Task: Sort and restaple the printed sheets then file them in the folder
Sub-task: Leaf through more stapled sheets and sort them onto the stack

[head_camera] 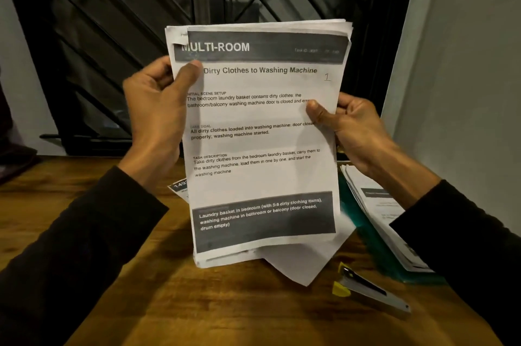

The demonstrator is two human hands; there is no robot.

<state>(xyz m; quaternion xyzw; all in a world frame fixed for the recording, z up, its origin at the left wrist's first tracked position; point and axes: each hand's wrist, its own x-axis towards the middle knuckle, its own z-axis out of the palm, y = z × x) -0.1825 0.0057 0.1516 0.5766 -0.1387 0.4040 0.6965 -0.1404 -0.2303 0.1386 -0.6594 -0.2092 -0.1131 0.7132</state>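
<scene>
Both hands are holding the stack of printed sheets (259, 131) upright above the desk (118, 275): left hand (158, 109) pinching its upper left edge, right hand (349, 126) gripping the right edge. The stapler (369, 286) and green folder (366, 235) are lying near the desk's right edge.

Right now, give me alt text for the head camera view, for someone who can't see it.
Both hands, left hand and right hand, hold up a stack of printed sheets headed "MULTI-ROOM" above a wooden table. A stapler lies on the table at lower right, beside a green folder with more papers on it.
</scene>
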